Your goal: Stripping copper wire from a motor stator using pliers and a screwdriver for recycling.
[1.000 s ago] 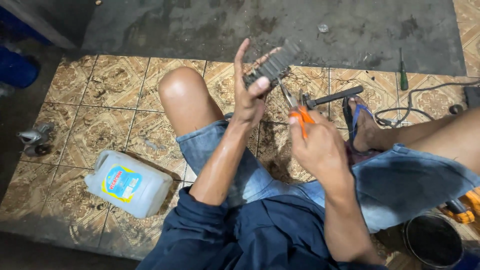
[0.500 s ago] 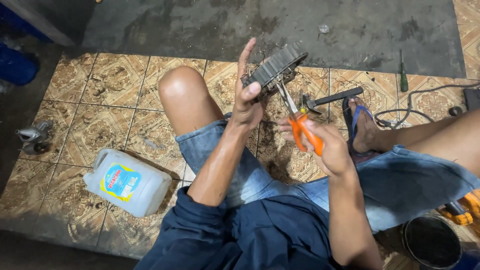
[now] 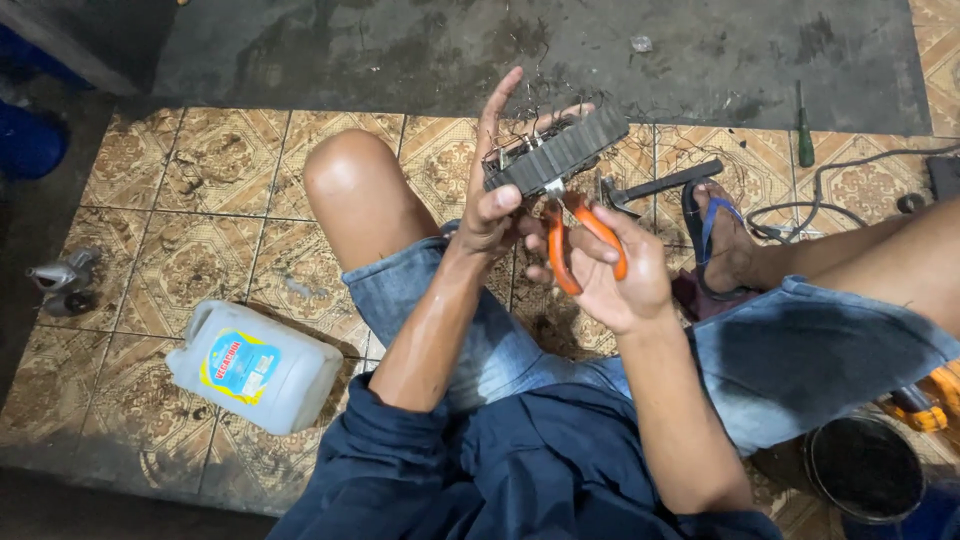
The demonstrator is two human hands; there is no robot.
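Overhead, finned block (image 3: 560, 152) between both hands.

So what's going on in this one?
A person sits on a tiled floor and works on a dark ribbed block with thin wires sticking out of it. The left hand holds the block up by its lower end. The right hand grips orange-handled pliers, whose nose meets the block's underside. A white plastic jug lies by the left knee. A green screwdriver, a hammer and a cable lie on the floor beyond the hands.
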